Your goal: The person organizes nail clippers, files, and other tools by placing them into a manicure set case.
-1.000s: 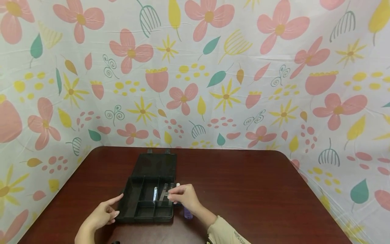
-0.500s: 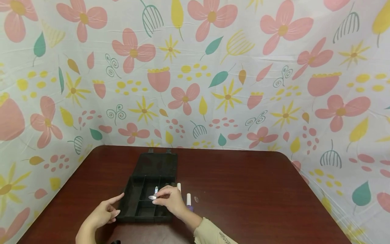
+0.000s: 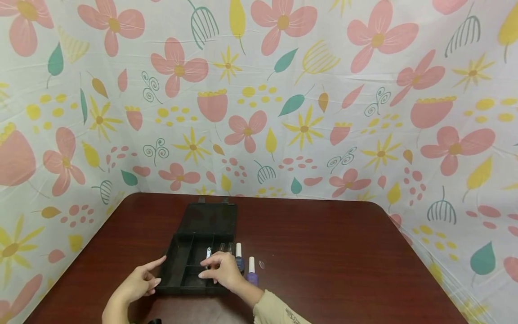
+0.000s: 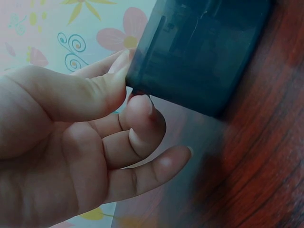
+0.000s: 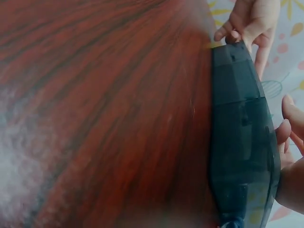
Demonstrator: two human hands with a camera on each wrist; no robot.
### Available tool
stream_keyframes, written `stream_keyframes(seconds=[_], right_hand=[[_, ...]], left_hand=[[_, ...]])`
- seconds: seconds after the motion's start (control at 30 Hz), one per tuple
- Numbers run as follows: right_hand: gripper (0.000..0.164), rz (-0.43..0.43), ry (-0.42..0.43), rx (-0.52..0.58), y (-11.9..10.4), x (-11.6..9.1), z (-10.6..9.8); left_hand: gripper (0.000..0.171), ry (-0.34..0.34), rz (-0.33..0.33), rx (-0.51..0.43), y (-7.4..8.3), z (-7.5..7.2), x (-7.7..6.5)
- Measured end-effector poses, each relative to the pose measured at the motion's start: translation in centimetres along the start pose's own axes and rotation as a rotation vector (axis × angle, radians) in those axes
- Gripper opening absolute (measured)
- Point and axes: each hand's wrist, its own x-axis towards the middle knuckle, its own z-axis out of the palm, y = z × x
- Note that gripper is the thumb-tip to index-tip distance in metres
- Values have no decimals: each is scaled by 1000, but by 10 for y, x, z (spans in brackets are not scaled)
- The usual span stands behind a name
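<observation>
A black plastic organizer box [image 3: 174, 265] lies open on the table, its lid folded back. My left hand [image 3: 137, 283] holds the box's front left corner between thumb and index finger; the left wrist view shows the thumb against that corner. Over the front compartments hovers my right hand [image 3: 224, 270], thumb and index finger apart, with nothing visible between them. Just beyond its fingers a small nail clipper [image 3: 208, 253] stands out in the middle compartment. Two narrow clear pieces [image 3: 222, 247] are partly hidden behind the hand. What lies beneath the right hand is hidden.
Two nail polish bottles with white caps stand right of the box, one dark blue [image 3: 239, 262], one purple [image 3: 252, 276]. A small clear oval piece [image 3: 261, 264] lies beside them on the brown table [image 3: 323, 261]. A floral cloth [image 3: 259, 135] hangs behind.
My right hand has moved left from the box's right side to over the front compartments. The clear oval piece it pinched is out of its fingers. My left hand stays at the corner.
</observation>
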Motion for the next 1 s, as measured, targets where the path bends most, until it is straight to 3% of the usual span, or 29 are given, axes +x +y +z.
stream_keyframes(seconds=[0.37,0.6,1.0], right_hand=[[19,-7,-5,6,4,2,-11],[19,-59,25,-25,6,0,-23],[20,-25,49,-19,12,-6,-51]], left_hand=[[58,-14,-3,-2,2,-1,-1],[58,-18,-2,-2,2,0,-1],[58,-6,-15,4,3,1,-1]])
